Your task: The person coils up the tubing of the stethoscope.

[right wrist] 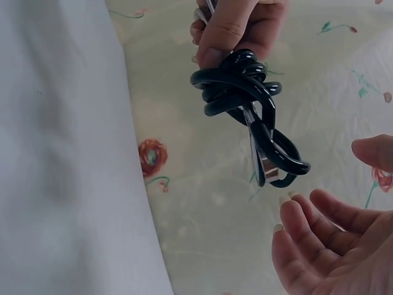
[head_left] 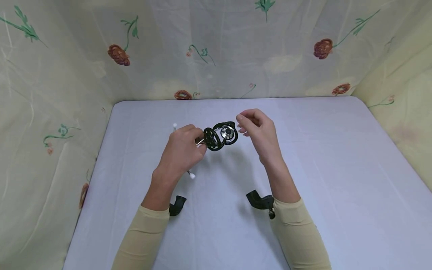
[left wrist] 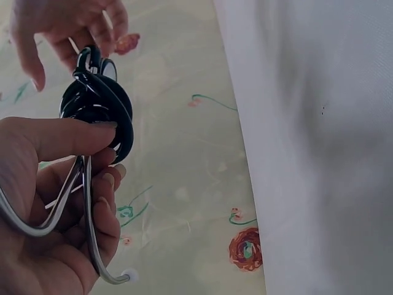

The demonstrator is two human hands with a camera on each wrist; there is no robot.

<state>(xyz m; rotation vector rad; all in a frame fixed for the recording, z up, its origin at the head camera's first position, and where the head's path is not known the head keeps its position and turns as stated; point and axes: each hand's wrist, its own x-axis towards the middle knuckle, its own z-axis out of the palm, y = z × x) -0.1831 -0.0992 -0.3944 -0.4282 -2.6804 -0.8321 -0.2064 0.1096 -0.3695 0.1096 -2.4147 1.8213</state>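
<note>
A stethoscope (head_left: 212, 139) with black tubing wound into a coiled bundle is held above the table. My left hand (head_left: 183, 148) grips it where the metal ear tubes (left wrist: 91, 215) meet the tubing, thumb pressed along the coil. White eartips (head_left: 192, 175) stick out on either side of that hand. The round metal chestpiece (head_left: 227, 132) sits inside a loop at the right end of the bundle. Just beyond that end, my right hand (head_left: 258, 129) is apart from the tubing, its fingers relaxed and lightly bent with nothing between them, as the right wrist view shows.
A white-covered table (head_left: 337, 168) lies below both hands. Pale curtains (head_left: 222, 48) with printed flowers hang behind it and along both sides. Black wrist mounts (head_left: 260, 200) stick out inward from both sleeves.
</note>
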